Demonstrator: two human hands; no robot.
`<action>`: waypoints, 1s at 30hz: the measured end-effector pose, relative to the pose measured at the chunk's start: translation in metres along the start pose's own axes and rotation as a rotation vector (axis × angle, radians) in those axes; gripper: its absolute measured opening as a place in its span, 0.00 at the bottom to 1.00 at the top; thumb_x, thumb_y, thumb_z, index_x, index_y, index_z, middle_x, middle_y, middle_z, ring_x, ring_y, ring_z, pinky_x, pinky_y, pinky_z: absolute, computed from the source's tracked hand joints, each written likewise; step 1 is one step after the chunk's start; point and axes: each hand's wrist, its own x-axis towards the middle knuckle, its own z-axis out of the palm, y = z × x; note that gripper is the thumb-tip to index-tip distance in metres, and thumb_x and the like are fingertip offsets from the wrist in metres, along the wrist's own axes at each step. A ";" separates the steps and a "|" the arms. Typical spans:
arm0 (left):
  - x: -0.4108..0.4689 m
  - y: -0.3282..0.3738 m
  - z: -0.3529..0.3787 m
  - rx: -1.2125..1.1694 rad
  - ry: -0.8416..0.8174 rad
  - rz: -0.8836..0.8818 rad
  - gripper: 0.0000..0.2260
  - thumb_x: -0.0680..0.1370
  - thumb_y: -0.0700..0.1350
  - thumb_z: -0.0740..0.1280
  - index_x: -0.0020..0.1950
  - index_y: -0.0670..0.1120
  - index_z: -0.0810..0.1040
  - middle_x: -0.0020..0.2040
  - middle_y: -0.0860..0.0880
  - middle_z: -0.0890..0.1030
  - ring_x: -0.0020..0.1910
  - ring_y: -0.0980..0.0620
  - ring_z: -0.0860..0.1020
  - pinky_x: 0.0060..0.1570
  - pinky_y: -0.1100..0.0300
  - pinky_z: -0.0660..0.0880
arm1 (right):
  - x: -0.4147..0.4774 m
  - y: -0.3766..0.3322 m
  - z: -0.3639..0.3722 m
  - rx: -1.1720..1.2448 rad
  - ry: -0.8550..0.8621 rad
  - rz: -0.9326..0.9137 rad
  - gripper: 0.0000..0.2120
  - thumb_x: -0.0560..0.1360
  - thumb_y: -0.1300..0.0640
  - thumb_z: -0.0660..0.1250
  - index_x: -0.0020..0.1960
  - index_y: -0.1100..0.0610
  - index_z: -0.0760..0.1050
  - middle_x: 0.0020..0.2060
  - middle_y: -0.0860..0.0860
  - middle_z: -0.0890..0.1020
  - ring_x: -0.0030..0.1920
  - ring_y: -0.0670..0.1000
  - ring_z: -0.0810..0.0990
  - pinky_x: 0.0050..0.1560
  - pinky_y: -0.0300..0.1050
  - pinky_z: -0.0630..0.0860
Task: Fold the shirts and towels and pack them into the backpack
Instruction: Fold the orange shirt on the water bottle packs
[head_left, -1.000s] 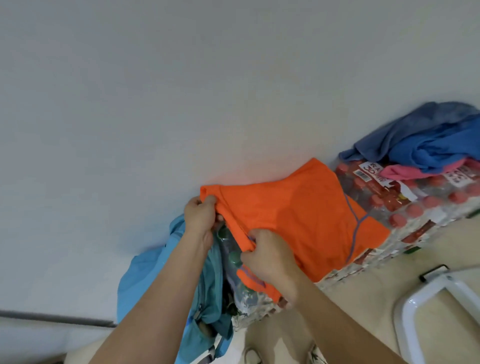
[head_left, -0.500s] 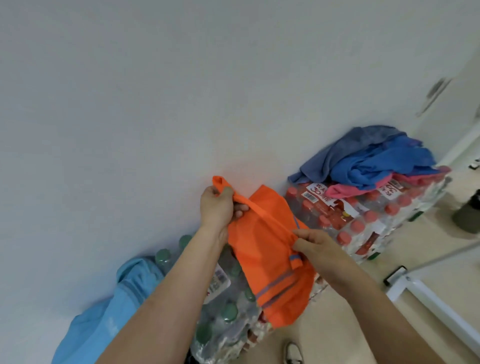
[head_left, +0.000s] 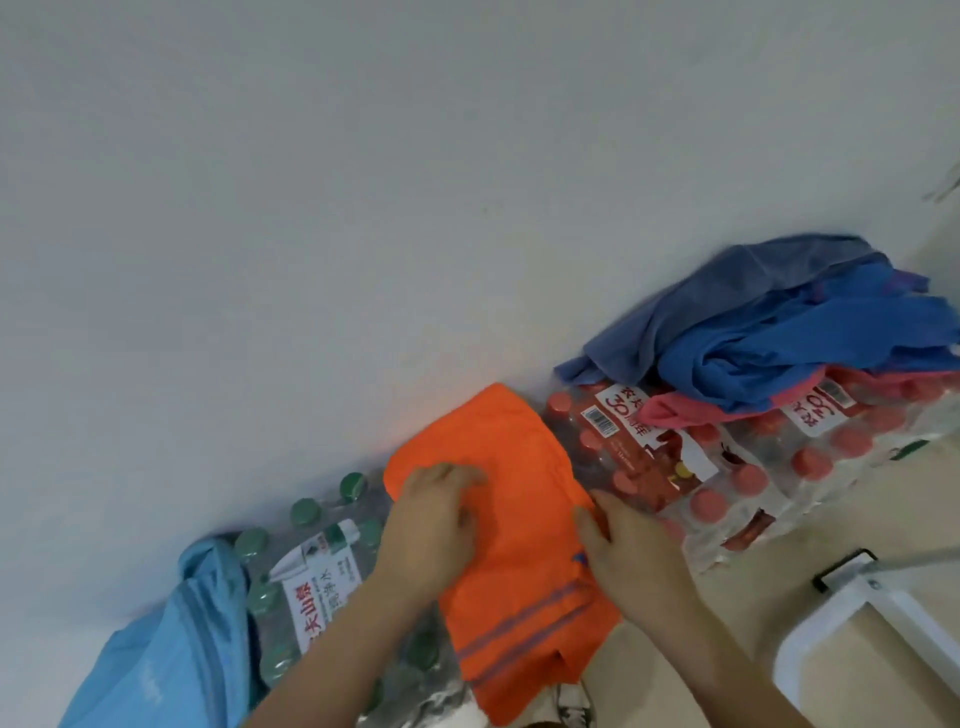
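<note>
An orange shirt with grey stripes lies folded into a narrow strip on top of the bottle packs by the wall. My left hand presses flat on its upper left part, fingers spread. My right hand rests against the shirt's right edge, palm down. A light blue backpack slumps at the lower left against the wall. A heap of loose clothes, with a grey-blue cloth, a bright blue shirt and a pink piece, sits on the right-hand pack.
A shrink-wrapped pack of green-capped water bottles lies under the shirt's left side. A pack of red-capped bottles is to the right. A white frame stands on the beige floor at the lower right. The white wall fills the upper view.
The orange shirt was held up by both hands and folded over. It now lies flat on the bottle packs, with both hands lowered onto it.
</note>
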 end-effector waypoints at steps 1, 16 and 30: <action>-0.017 -0.003 0.004 0.069 -0.010 0.013 0.19 0.65 0.41 0.62 0.54 0.51 0.79 0.51 0.50 0.80 0.47 0.45 0.78 0.50 0.58 0.72 | -0.001 0.000 -0.001 -0.007 -0.028 -0.029 0.10 0.79 0.47 0.61 0.57 0.49 0.73 0.42 0.45 0.80 0.49 0.51 0.80 0.40 0.42 0.68; -0.097 0.053 0.039 0.162 -0.201 0.005 0.32 0.61 0.59 0.72 0.64 0.58 0.70 0.53 0.51 0.69 0.48 0.50 0.73 0.31 0.58 0.79 | 0.013 0.017 -0.001 -0.256 0.013 -0.172 0.22 0.79 0.51 0.58 0.72 0.50 0.59 0.46 0.53 0.82 0.43 0.56 0.81 0.39 0.47 0.73; -0.053 0.013 0.006 -0.035 0.091 -0.259 0.19 0.73 0.54 0.55 0.56 0.50 0.79 0.49 0.49 0.79 0.44 0.48 0.79 0.43 0.55 0.77 | 0.115 -0.036 -0.008 -0.223 -0.247 -0.137 0.24 0.78 0.45 0.60 0.66 0.62 0.70 0.61 0.59 0.77 0.62 0.59 0.75 0.61 0.51 0.71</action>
